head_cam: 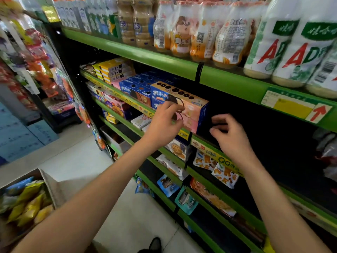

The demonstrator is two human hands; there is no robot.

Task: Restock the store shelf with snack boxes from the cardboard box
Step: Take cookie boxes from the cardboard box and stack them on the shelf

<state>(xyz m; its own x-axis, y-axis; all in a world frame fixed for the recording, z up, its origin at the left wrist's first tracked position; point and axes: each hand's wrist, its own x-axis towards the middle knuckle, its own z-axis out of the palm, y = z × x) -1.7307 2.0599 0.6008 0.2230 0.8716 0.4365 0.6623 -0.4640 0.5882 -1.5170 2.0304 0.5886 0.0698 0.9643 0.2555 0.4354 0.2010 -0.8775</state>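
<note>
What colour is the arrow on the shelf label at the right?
Red, pointing up, on the arrow of the label; the head view shows it.

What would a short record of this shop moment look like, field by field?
place: green store shelf
left hand: fingers on the front of the pink and blue snack box
right hand: beside that box, loosely curled, holding nothing
space right of box: dark and unfilled
shelf above: drink bottles
cardboard box: on the floor at lower left, holding yellow snack bags
</note>
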